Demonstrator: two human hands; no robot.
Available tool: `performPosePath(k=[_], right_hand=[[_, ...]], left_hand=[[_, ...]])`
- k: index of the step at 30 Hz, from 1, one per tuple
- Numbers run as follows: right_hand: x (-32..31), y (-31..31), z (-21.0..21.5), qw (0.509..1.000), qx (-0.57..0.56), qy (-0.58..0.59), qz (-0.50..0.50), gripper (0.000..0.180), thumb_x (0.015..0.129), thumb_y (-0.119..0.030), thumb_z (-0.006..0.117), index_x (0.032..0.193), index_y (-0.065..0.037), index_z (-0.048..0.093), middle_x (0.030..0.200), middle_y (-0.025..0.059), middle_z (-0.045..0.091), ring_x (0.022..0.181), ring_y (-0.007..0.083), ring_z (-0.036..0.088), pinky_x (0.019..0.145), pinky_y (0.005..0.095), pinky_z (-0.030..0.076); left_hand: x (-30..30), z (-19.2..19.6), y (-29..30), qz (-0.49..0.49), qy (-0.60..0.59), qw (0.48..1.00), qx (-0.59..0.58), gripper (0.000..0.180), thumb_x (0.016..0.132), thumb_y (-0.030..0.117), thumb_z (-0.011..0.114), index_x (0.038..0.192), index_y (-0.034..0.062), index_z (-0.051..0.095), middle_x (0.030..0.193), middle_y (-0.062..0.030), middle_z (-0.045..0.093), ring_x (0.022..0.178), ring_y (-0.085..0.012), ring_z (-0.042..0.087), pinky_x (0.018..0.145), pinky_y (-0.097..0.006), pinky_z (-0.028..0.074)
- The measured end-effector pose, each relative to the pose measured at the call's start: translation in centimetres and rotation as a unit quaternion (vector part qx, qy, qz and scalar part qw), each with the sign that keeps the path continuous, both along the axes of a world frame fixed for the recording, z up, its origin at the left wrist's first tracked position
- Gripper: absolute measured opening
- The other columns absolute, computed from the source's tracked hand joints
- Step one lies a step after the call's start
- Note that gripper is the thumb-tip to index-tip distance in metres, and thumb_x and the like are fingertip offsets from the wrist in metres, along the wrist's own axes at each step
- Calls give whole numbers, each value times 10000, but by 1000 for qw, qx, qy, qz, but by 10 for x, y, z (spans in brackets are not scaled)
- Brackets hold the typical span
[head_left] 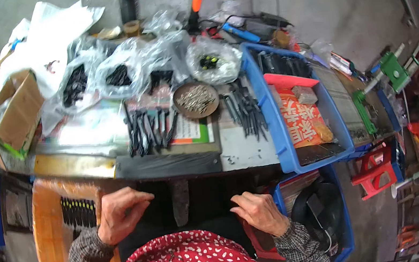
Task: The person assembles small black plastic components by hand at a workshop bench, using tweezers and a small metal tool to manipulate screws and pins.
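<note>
Over my lap, just below the workbench edge, are both of my hands. My left hand (124, 213) is closed with thumb and fingertips drawn together; nothing shows between them. Beside it stands an orange plastic bin (46, 231) holding a row of black pieces with yellow-green marks (78, 212). My right hand (260, 212) has its fingers curled in, and no object shows in it. On the bench lie two bunches of slim black parts, one at left (150, 130) and one at right (244, 108). Between them sits a round brown dish (182, 108) of small metal pieces (196, 99).
Clear plastic bags (116, 71) of black parts line the bench's back. A blue crate (273, 121) stands at right, with another blue bin (344, 219) below holding a black bag (314, 213). A cardboard box (17, 116) sits at left, a red stool (375, 171) at right.
</note>
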State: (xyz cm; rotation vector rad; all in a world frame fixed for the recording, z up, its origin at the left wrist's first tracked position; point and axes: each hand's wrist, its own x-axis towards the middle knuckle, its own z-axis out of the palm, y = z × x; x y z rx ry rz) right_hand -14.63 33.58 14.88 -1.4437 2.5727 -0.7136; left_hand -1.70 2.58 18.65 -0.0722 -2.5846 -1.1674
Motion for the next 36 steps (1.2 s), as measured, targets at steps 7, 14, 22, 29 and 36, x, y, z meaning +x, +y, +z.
performPosePath(k=[7,14,22,29,36], right_hand=[[-10,-32,36,993,23,108,34,273,747,-114,717,963,-26,574,724,85,526,637,240,586,541,335,475],[-24,-53,50,990,2,142,18,276,735,-91,723,966,-10,595,742,104,558,631,277,588,541,372,462],[-49,-71,57,991,-14,123,-50,223,751,-85,708,934,-10,605,729,135,553,631,320,583,537,400,439],[-93,-87,41,980,-62,152,-114,175,790,-97,671,928,-9,609,772,148,591,655,337,591,563,407,444],[-135,-99,27,963,-36,200,-177,165,816,-136,647,918,-7,635,825,157,616,744,355,612,629,428,467]], left_hand=[[-24,4,-27,43,47,998,-25,143,777,9,654,919,31,662,761,-119,621,632,-266,610,577,-322,476],[-81,-16,-84,149,75,984,-62,142,804,85,645,923,7,654,679,-110,614,559,-174,558,542,-301,451],[-158,-27,-127,181,-21,976,-119,257,810,247,643,857,-5,670,724,-140,676,657,-236,667,626,-354,517],[-183,-32,-131,236,-116,952,-155,346,714,383,700,753,40,680,801,-209,664,800,-349,658,721,-438,511],[-179,-36,-128,259,-68,958,-106,254,684,248,639,792,25,693,789,-188,664,777,-327,656,728,-409,509]])
